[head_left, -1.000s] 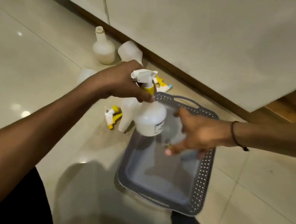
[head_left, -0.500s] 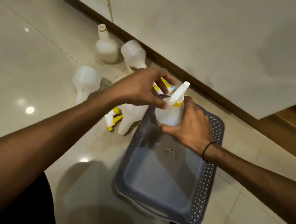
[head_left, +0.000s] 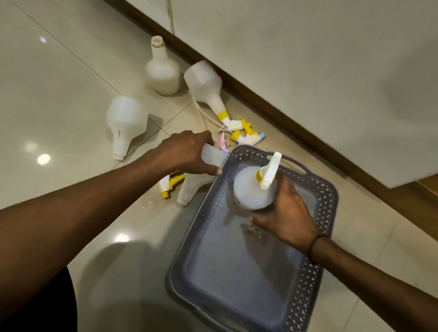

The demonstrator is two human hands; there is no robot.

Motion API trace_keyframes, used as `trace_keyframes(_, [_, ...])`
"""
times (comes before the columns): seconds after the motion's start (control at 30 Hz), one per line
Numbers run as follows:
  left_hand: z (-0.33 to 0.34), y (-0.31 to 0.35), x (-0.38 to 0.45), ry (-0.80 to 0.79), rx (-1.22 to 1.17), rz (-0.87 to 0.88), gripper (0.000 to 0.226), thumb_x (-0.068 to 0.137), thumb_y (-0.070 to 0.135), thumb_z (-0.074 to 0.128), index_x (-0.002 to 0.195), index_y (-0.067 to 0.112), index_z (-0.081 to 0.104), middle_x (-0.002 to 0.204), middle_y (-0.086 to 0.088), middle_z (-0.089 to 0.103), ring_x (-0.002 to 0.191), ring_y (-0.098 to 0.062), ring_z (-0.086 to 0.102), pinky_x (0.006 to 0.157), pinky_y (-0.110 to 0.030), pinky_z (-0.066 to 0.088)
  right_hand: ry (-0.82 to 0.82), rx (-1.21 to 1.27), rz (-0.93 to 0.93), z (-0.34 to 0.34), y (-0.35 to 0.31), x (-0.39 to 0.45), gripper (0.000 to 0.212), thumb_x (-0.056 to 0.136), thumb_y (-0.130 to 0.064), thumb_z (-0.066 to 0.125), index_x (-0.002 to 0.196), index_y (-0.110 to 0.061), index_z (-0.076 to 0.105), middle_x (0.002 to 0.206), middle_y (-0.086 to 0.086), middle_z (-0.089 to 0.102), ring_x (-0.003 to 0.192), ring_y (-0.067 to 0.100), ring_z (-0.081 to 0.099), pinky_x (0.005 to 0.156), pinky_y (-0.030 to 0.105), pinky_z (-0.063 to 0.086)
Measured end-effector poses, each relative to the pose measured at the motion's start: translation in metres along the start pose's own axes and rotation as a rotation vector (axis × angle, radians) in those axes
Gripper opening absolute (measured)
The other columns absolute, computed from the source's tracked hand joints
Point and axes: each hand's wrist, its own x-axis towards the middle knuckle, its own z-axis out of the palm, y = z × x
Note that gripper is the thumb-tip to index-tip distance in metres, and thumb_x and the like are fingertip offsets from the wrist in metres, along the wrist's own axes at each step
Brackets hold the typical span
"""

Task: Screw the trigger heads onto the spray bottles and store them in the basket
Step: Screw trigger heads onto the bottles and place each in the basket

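A white spray bottle [head_left: 250,191] with its white and yellow trigger head [head_left: 270,169] on stands upright in the far end of the grey basket [head_left: 310,289]. My right hand [head_left: 289,217] wraps around its right side. My left hand [head_left: 186,153] rests over a headless white bottle [head_left: 195,188] lying on the floor just left of the basket, fingers curled on its base. A loose yellow and white trigger head [head_left: 169,184] lies beside that bottle.
On the tiled floor farther back are an upright headless bottle [head_left: 162,70], a lying bottle with a yellow head [head_left: 207,89], another lying headless bottle [head_left: 124,122], and loose trigger heads [head_left: 247,136]. A cabinet front [head_left: 310,52] runs behind them.
My right hand lowered the assembled bottle into the basket's far end. My left hand let go of its trigger head and moved left and down onto the headless bottle on the floor.
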Motion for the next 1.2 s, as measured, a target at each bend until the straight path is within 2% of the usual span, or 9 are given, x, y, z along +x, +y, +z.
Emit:
trace_keyframes(0.17, [0.004,-0.004,-0.001,0.064,-0.132,-0.097,0.076,0.076,0.077,0.076,0.133,0.028,0.062,0.132,-0.005,0.069,0.102,-0.023,0.056,0.077,-0.033,0.044,0.047,0.127,0.144,-0.014,0.004,-0.045,0.081,0.078,-0.027,0.088,0.143,-0.023,0.04,0.123,0.005,0.062,0.102,0.018,0.065,0.079,0.028,0.056])
trace_keyframes(0.27, [-0.015,-0.007,-0.007,0.133,-0.351,-0.191,0.076,0.08,0.083,0.063,0.128,0.025,0.066,0.126,-0.009,0.07,0.099,-0.028,0.068,0.075,-0.036,0.062,0.133,0.217,0.164,-0.019,-0.005,-0.072,0.053,0.082,-0.024,0.085,0.125,-0.026,0.054,0.101,-0.002,0.068,0.08,0.011,0.068,0.068,0.034,0.06])
trace_keyframes(0.37, [-0.046,-0.017,-0.014,0.003,-0.815,-0.343,0.066,0.08,0.076,0.069,0.117,0.021,0.066,0.112,-0.008,0.073,0.085,-0.026,0.076,0.053,-0.032,0.064,0.268,0.232,0.003,-0.02,-0.029,-0.095,0.023,0.084,-0.016,0.083,0.097,-0.025,0.066,0.079,-0.008,0.07,0.071,0.014,0.069,0.062,0.029,0.058])
trace_keyframes(0.47, [-0.07,-0.037,-0.023,-0.148,-1.086,-0.425,0.065,0.081,0.07,0.075,0.118,0.019,0.064,0.114,-0.018,0.075,0.08,-0.029,0.084,0.063,-0.035,0.066,0.317,0.264,-0.223,-0.029,-0.064,-0.105,0.015,0.086,-0.013,0.079,0.085,-0.023,0.068,0.071,-0.012,0.066,0.066,0.012,0.066,0.054,0.022,0.052])
trace_keyframes(0.67, [-0.095,-0.073,-0.037,-0.099,-1.372,-0.43,0.076,0.075,0.06,0.086,0.133,0.021,0.055,0.123,-0.025,0.069,0.088,-0.042,0.083,0.067,-0.042,0.068,0.252,0.098,-0.502,-0.033,-0.128,-0.061,0.016,0.095,-0.017,0.066,0.109,-0.023,0.06,0.082,-0.012,0.064,0.072,0.012,0.064,0.062,0.035,0.054])
trace_keyframes(0.73, [-0.101,-0.086,-0.041,-0.039,-1.409,-0.45,0.078,0.074,0.058,0.088,0.134,0.021,0.055,0.124,-0.026,0.07,0.091,-0.044,0.082,0.072,-0.046,0.068,0.155,-0.108,-0.561,-0.011,-0.145,-0.037,0.029,0.09,-0.01,0.061,0.117,-0.019,0.056,0.093,-0.001,0.064,0.08,0.025,0.064,0.064,0.041,0.054])
trace_keyframes(0.87, [-0.101,-0.102,-0.049,-0.014,-1.391,-0.468,0.072,0.078,0.058,0.083,0.135,0.021,0.058,0.128,-0.022,0.071,0.1,-0.042,0.081,0.095,-0.053,0.064,0.079,-0.54,-0.627,0.052,-0.171,0.015,0.058,0.077,0.001,0.064,0.131,-0.015,0.049,0.114,0.008,0.057,0.104,0.031,0.055,0.06,0.036,0.031])
trace_keyframes(1.07, [-0.1,-0.117,-0.064,0.036,-1.353,-0.512,0.053,0.082,0.061,0.075,0.117,0.023,0.066,0.083,-0.011,0.083,0.083,-0.033,0.084,0.067,-0.042,0.069,0.041,-0.855,-0.584,0.092,-0.176,0.087,0.041,0.092,-0.015,0.065,0.132,-0.014,0.057,0.131,0.012,0.059,0.122,0.033,0.054,0.082,0.041,0.048])
trace_keyframes(1.2, [-0.102,-0.13,-0.073,0.087,-1.369,-0.527,0.053,0.081,0.063,0.075,0.117,0.024,0.066,0.073,-0.007,0.081,0.078,-0.034,0.083,0.062,-0.04,0.068,0.01,-0.892,-0.623,0.098,-0.165,0.101,0.03,0.095,-0.012,0.064,0.124,-0.014,0.059,0.12,0.008,0.064,0.116,0.031,0.057,0.072,0.038,0.041])
